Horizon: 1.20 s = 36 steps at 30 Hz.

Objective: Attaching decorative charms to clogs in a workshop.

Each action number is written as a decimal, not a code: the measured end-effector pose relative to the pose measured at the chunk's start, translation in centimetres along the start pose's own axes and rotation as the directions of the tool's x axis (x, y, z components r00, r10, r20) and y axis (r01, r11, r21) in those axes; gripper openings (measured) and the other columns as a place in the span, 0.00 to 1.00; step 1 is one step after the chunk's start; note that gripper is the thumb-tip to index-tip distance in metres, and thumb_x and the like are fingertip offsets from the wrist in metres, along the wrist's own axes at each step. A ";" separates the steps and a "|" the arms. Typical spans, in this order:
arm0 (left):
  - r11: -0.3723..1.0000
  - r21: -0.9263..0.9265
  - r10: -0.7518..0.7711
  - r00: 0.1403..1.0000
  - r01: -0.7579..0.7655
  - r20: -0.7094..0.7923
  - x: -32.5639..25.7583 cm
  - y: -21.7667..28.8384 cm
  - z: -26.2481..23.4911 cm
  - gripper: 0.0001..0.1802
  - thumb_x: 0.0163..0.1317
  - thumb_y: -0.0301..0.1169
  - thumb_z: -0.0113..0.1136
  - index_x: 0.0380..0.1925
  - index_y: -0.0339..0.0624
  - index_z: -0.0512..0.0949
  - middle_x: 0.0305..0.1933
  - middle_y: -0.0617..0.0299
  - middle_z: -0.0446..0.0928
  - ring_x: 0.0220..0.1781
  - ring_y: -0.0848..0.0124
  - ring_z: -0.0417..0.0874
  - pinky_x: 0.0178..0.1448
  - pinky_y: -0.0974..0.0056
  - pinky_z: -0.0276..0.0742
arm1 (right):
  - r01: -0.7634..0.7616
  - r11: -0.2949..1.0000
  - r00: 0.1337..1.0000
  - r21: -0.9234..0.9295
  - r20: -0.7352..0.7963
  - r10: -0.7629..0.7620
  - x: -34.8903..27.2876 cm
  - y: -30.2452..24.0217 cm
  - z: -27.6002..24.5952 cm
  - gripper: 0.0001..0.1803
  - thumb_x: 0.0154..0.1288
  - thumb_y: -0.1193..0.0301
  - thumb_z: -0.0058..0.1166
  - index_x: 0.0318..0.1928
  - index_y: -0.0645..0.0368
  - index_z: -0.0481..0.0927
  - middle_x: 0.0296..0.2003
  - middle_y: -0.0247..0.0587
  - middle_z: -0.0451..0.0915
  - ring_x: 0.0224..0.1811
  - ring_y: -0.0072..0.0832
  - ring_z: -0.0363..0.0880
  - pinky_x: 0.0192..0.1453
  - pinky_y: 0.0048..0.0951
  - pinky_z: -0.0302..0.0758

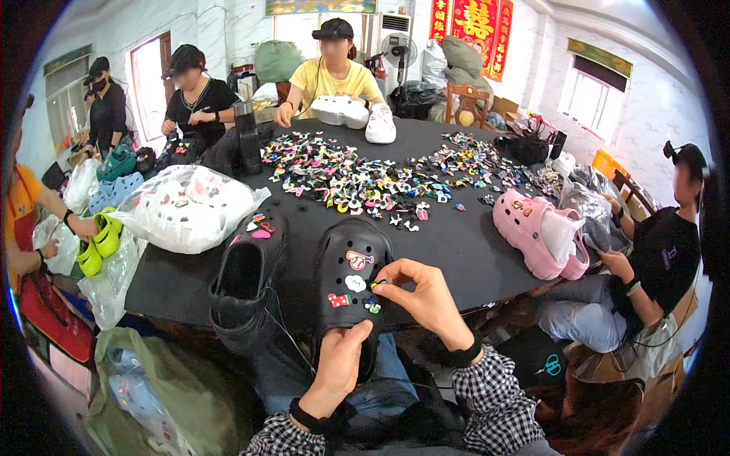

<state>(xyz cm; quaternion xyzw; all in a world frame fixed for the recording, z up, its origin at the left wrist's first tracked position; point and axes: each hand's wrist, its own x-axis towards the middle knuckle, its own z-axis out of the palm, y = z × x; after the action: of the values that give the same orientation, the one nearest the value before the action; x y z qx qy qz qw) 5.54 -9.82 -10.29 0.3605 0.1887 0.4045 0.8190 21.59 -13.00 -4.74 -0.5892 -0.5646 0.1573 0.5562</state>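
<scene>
Pinching charm (378,285) | right hand (426,298) | black clog (346,285) | left hand (341,363)

Black-and-white checked sleeves reach to both wrists; a black band sits just behind each bare hand.

I sat in a small, home-style assembly workshop, where several people worked around one big round counter (456,243) draped in black. A heap of small colourful shoe charms (365,175) lay spread over its middle, with black clogs (346,289), pink clogs (532,228) and white clogs (350,112) at the places around it. Clear bags of more clogs (190,209) and stuffed sacks (277,61) stood about, and red banners (475,23) hung on the white wall.
</scene>
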 end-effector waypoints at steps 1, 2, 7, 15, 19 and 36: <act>1.000 0.011 0.003 1.000 -0.003 -0.008 -0.1 -0.3 0.0 0.17 0.66 0.23 0.55 0.55 0.31 0.71 0.55 0.61 0.74 0.55 0.76 0.74 0.62 0.67 0.67 | -0.003 0.996 0.999 -0.090 0.051 0.007 0.2 -0.7 -0.4 0.08 0.58 0.73 0.65 0.36 0.64 0.83 0.29 0.38 0.84 0.31 0.22 0.80 0.38 0.25 0.75; 1.000 0.006 0.002 1.000 -0.002 -0.010 0.0 -0.4 -0.2 0.17 0.66 0.23 0.55 0.55 0.31 0.71 0.55 0.61 0.74 0.55 0.76 0.74 0.62 0.67 0.67 | 0.004 0.989 0.997 -0.149 0.077 0.008 0.4 -1.3 -0.7 0.09 0.57 0.72 0.65 0.36 0.64 0.83 0.29 0.40 0.84 0.30 0.24 0.81 0.38 0.27 0.75; 1.000 -0.001 0.005 0.998 -0.005 -0.069 0.2 -0.7 -0.7 0.13 0.65 0.24 0.57 0.49 0.32 0.75 0.47 0.64 0.76 0.47 0.77 0.76 0.52 0.69 0.70 | 0.032 0.974 0.989 -0.226 0.146 0.001 1.2 -2.3 -0.3 0.08 0.57 0.72 0.64 0.36 0.62 0.83 0.28 0.43 0.83 0.30 0.29 0.81 0.38 0.30 0.76; 0.997 -0.055 0.044 0.995 -0.049 -0.090 0.6 -1.4 -1.1 0.09 0.65 0.26 0.59 0.43 0.35 0.78 0.44 0.66 0.77 0.43 0.79 0.76 0.47 0.71 0.69 | 0.212 0.859 0.973 -0.465 0.178 -0.144 1.0 -2.5 1.1 0.09 0.56 0.68 0.64 0.35 0.58 0.81 0.29 0.45 0.81 0.34 0.41 0.82 0.38 0.38 0.77; 0.999 0.040 -0.002 0.998 0.004 -0.058 0.6 -2.0 -2.0 0.08 0.66 0.27 0.59 0.42 0.36 0.79 0.43 0.69 0.77 0.42 0.81 0.75 0.46 0.71 0.68 | 0.187 0.850 0.973 -0.492 0.211 -0.092 1.3 -3.1 0.8 0.09 0.56 0.68 0.64 0.35 0.58 0.81 0.29 0.45 0.81 0.34 0.42 0.82 0.38 0.39 0.77; 0.997 0.074 -0.027 0.990 0.038 -0.141 0.6 -2.4 -2.1 0.10 0.66 0.32 0.60 0.27 0.40 0.80 0.28 0.76 0.73 0.28 0.84 0.69 0.32 0.73 0.59 | 0.296 0.788 0.949 -0.540 0.260 -0.179 1.4 -3.2 1.1 0.09 0.54 0.70 0.66 0.34 0.59 0.80 0.26 0.41 0.79 0.30 0.36 0.80 0.36 0.35 0.75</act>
<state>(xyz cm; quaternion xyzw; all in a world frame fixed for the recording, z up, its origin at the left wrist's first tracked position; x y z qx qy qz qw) 5.86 -9.39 -13.50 0.3592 0.2668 0.4078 0.7959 19.56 -12.10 -1.82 -0.6342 -0.7071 -0.0340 0.3109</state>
